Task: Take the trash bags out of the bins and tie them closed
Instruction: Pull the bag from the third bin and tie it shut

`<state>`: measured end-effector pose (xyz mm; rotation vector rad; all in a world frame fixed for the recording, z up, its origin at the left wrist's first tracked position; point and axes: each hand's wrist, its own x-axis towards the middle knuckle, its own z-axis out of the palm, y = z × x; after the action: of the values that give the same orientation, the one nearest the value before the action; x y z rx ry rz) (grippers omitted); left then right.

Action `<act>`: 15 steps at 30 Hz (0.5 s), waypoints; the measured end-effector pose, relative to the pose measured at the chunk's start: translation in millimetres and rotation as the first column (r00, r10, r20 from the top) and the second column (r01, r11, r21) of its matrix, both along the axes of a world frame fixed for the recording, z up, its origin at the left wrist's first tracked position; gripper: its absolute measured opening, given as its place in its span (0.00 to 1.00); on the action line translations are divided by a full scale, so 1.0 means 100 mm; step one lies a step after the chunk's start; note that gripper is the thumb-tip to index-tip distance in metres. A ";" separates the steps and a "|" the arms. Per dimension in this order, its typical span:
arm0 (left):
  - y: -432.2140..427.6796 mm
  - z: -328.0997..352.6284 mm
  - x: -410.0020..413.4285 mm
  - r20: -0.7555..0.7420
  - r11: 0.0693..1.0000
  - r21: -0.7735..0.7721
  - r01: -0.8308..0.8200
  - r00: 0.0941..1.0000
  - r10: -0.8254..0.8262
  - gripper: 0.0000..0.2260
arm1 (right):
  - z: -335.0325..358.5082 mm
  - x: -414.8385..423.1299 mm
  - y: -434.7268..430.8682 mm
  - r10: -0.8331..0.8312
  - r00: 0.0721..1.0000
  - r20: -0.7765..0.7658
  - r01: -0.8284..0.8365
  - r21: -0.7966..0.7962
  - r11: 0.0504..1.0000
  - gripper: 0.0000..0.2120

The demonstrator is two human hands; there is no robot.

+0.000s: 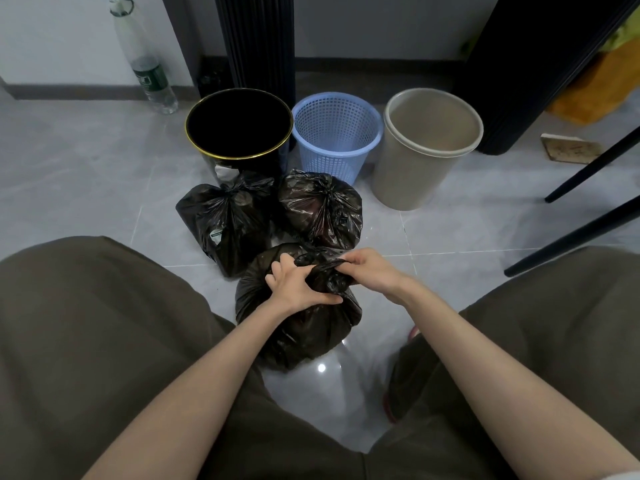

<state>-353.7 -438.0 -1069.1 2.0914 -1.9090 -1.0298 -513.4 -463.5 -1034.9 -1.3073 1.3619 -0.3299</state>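
We hold the top of the near black bag with both hands.

The near bag (301, 337) sits on the gray floor (86, 168) between our knees. Our left hand (298, 285) grips the bunched top of the bag, with its fingers curled into the plastic. Our right hand (370, 271) pinches the twisted end of the same top, just to the right of the left hand. Two more black bags sit a little farther away, the left bag (228, 223) and the right bag (322, 209), side by side and both with their tops tied. Past them three bins stand in a row. The black bin (249, 164) with a gold rim is on the left, the blue basket (332, 161) is in the middle and the tan bin (405, 174) is on the right. A clear bottle (149, 71) stands by the far left wall.
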 end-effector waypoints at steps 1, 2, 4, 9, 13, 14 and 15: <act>0.00 -0.01 -0.01 -0.001 1.000 0.011 -0.003 1.000 0.003 0.29 | 0.01 0.01 0.00 -0.019 1.000 0.019 0.019 0.013 1.000 0.10; -0.01 -0.03 -0.01 -0.003 1.000 0.020 -0.006 1.000 0.006 0.27 | 0.01 0.01 -0.01 -0.037 0.999 0.037 0.036 0.029 0.999 0.10; -0.01 -0.07 -0.02 -0.008 1.000 0.029 -0.005 1.000 0.005 0.24 | 0.01 0.00 -0.02 -0.069 0.995 0.077 0.064 0.074 0.995 0.11; 0.00 -0.11 0.02 0.016 0.999 0.042 0.031 0.999 -0.031 0.14 | 0.02 -0.03 -0.04 -0.270 0.944 0.191 0.224 0.231 0.947 0.10; 0.03 -0.12 0.01 0.042 0.991 0.082 0.108 0.993 -0.112 0.10 | 0.06 -0.10 -0.08 -0.454 0.879 0.147 0.413 0.245 0.877 0.10; 0.03 -0.13 0.01 0.042 0.988 0.093 0.123 0.991 -0.127 0.11 | 0.07 -0.12 -0.09 -0.510 0.848 0.145 0.463 0.267 0.845 0.09; 0.04 -0.13 0.00 0.044 0.986 0.096 0.139 0.989 -0.144 0.11 | 0.07 -0.13 -0.09 -0.571 0.805 0.159 0.510 0.306 0.804 0.08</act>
<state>-353.3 -434.0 -1082.0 2.0736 -2.1001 -1.1243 -526.1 -472.6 -1027.4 -0.6144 1.4926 -0.6686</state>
